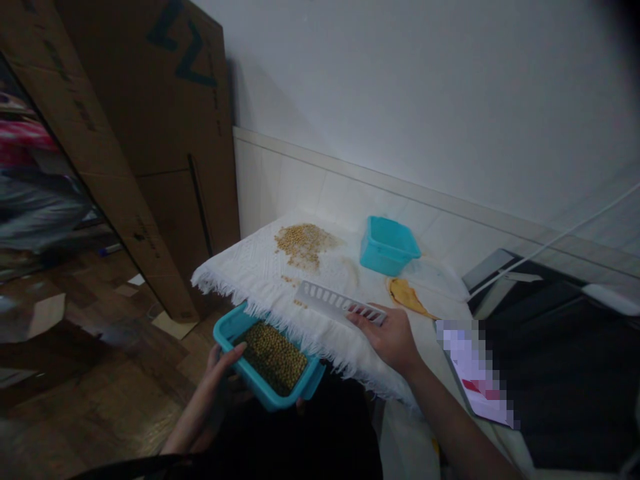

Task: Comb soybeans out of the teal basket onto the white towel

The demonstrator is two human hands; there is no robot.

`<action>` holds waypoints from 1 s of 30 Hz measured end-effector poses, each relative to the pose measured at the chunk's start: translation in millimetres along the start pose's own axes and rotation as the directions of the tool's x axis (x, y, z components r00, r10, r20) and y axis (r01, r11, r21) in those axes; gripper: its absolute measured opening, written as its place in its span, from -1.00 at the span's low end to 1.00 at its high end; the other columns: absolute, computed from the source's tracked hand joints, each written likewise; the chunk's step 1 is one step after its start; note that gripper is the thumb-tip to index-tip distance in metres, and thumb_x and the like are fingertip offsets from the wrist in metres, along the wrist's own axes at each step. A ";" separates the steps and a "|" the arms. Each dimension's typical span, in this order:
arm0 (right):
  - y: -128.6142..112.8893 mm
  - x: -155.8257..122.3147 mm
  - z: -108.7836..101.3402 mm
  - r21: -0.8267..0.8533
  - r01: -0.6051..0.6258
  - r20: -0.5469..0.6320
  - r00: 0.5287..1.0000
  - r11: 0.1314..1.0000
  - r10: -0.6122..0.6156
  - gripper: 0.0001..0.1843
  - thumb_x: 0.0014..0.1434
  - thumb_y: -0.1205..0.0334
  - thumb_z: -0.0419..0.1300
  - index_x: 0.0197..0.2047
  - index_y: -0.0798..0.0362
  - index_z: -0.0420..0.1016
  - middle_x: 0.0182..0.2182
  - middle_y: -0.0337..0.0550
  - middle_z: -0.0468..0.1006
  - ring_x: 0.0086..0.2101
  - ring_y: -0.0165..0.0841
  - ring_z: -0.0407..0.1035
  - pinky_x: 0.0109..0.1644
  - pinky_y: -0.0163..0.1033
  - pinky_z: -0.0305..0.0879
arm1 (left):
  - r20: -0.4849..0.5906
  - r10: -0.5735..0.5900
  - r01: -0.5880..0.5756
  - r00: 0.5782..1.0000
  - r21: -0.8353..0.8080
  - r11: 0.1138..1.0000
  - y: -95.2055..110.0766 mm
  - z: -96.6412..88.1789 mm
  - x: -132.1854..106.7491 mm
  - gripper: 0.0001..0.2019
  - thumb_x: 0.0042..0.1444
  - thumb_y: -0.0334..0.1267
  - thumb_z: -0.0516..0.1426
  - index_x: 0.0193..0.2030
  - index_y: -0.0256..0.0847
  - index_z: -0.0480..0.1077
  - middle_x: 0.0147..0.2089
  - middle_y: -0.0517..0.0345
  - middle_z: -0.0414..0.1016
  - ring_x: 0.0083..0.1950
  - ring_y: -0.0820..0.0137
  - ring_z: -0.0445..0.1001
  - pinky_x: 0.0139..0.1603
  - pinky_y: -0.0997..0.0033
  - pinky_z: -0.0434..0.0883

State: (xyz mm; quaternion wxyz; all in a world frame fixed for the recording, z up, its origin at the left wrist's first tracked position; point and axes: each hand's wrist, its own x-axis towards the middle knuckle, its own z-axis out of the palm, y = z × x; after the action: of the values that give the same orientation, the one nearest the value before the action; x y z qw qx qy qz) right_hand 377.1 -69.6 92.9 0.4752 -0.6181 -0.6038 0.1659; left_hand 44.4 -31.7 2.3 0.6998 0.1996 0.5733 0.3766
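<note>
My left hand (216, 383) grips a teal plastic tub (227, 328) full of small greenish-brown beans, held just under the fringed front edge of a white towel (260, 270). My right hand (389, 337) is closed on one end of a long white slotted plastic strip (336, 303), which lies flat across the towel near that edge. A pile of tan beans (303, 241) lies on the towel further back, with a few loose ones near the strip. A second teal tub (388, 245) stands behind, to the right.
A tall cardboard box (150, 133) leans against the wall at left over a wooden floor. A yellowish scrap (406, 295) lies on the white surface. Papers (475, 373) and a dark object (565, 373) fill the right side. A white cable (565, 233) runs along the wall.
</note>
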 end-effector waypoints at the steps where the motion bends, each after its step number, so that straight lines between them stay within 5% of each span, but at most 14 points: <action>1: -1.3 -2.5 1.3 -0.004 0.014 0.004 1.000 1.000 -0.014 -0.58 0.33 -0.19 0.49 -0.26 0.01 0.92 -0.42 -0.03 0.85 -0.48 -0.08 0.72 -0.41 -0.16 0.59 | -0.004 0.005 -0.005 1.000 0.004 1.000 0.1 0.3 -0.4 -0.11 0.20 0.00 0.54 0.55 0.14 0.24 0.05 -0.02 0.64 -0.10 -0.02 0.83 -0.12 -0.11 0.83; 7: -8.2 -8.5 0.7 -0.057 0.040 -0.111 0.993 0.998 -0.046 -0.64 0.40 -0.13 0.47 -0.24 -0.04 0.90 -0.36 -0.03 0.88 -0.41 -0.03 0.77 -0.32 -0.12 0.67 | -0.015 0.027 -0.027 1.000 0.004 1.000 1.9 2.2 -8.2 -0.20 0.25 0.02 0.51 0.51 0.14 0.27 0.10 -0.01 0.63 -0.03 0.00 0.83 -0.11 -0.02 0.84; 13: -6.2 -17.5 -1.1 -0.067 0.022 -0.155 0.987 0.997 -0.033 -0.59 0.40 -0.20 0.46 -0.30 -0.08 0.87 -0.40 -0.02 0.86 -0.41 0.02 0.77 -0.34 -0.07 0.70 | -0.013 0.008 -0.009 1.000 -0.047 0.999 2.6 0.2 -6.4 -0.06 0.12 0.00 0.59 0.56 0.18 0.29 0.13 -0.03 0.63 -0.05 0.01 0.81 -0.05 -0.07 0.81; 22: -17.7 -31.8 7.2 0.009 0.056 0.018 0.998 0.998 -0.056 -0.66 0.42 -0.07 0.46 -0.22 -0.02 0.93 -0.36 -0.09 0.88 -0.44 -0.11 0.75 -0.38 -0.20 0.62 | 0.006 -0.003 0.003 1.000 -0.013 1.000 3.3 -0.3 -6.9 -0.07 0.17 0.07 0.56 0.56 0.19 0.21 0.15 -0.05 0.61 0.04 -0.09 0.83 -0.02 -0.09 0.82; 30: -8.3 0.4 6.3 -0.130 0.037 -0.186 0.981 0.991 -0.061 -0.60 0.39 -0.16 0.43 -0.26 -0.03 0.89 -0.46 -0.04 0.82 -0.51 -0.09 0.71 -0.44 -0.19 0.56 | 0.015 0.020 -0.019 1.000 -0.029 0.999 4.4 0.5 -11.9 0.00 0.10 0.05 0.60 0.58 0.14 0.23 0.15 -0.08 0.64 -0.03 -0.04 0.83 -0.06 -0.06 0.81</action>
State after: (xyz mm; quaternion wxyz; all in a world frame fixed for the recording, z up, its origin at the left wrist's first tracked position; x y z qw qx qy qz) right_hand 367.4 -68.4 96.5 0.4945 -0.6449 -0.5800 0.0559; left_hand 42.9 -37.8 13.4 0.7033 0.1978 0.5603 0.3901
